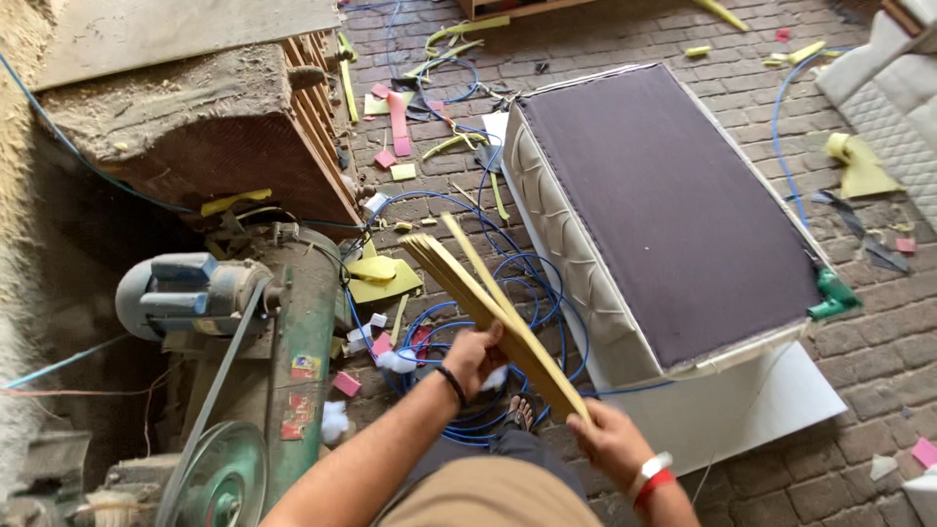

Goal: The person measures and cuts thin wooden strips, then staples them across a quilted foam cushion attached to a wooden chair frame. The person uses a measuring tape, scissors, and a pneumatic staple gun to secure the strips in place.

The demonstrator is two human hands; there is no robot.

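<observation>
Matt wooden slats point(488, 303), rough brick floor point(781, 59)

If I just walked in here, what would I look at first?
Probably the bundle of thin wooden strips fanned out in the middle, held by the left hand and the right hand. Right behind it lies a big padded furniture piece with a dark cloth underside, on a brick floor strewn with a coiled blue hose and bright foam scraps. A green belt-driven machine stands at the left.

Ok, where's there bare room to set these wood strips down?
The dark top of the upholstered box is bare and broad. The brick floor beyond the white board, at lower right, is nearly bare. It is crowded in front of the left hand and right hand: blue hose, foam scraps, and the green machine.
</observation>
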